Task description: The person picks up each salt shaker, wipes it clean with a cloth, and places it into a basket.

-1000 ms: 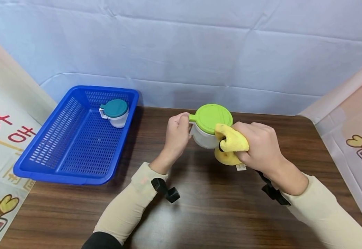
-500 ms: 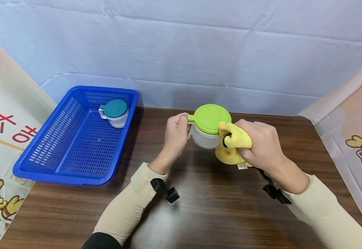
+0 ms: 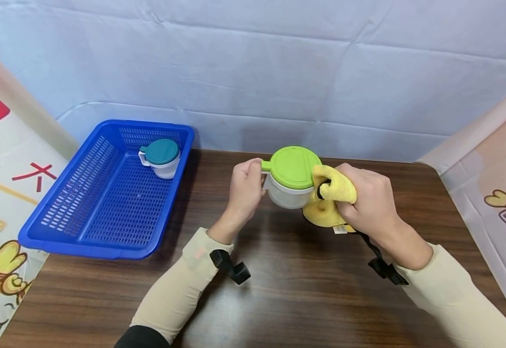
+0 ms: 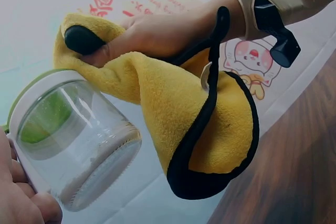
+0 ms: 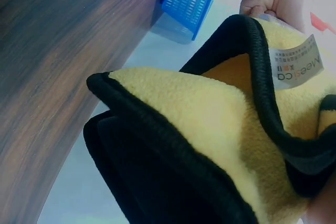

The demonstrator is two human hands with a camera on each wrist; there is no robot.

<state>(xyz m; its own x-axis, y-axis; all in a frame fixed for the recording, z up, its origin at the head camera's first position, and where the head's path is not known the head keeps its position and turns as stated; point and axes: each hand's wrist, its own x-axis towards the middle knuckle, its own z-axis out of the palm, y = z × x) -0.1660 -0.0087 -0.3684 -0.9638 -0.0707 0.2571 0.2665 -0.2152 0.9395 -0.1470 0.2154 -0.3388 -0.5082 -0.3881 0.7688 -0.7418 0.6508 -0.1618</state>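
Far left: printed sheet [image 3: 22, 174], thin and creased. Next, your blue plastic basket [image 3: 124, 208], rectangular, slotted walls, perforated floor; inside, at its back right, a teal-lidded jar [image 3: 162, 157], round, white handle. Your left hand [image 3: 245, 188] grips the white handle of the green-lidded jar [image 3: 294, 169], thumb by the lid's tab. That jar's held above the wood-grain table [image 3: 270, 299]: clear glass-like cylinder, white collar, smooth flat round lid, ridged base edge. Right of it, the yellow cloth [image 3: 337, 187], plush, black-piped edges, bunched against the lid's rim, lower part hanging in a fold with a small printed tag [image 5: 296, 65]. Your right hand [image 3: 368, 198] clenches that cloth. Pale creased backdrop [image 3: 253, 72] behind.
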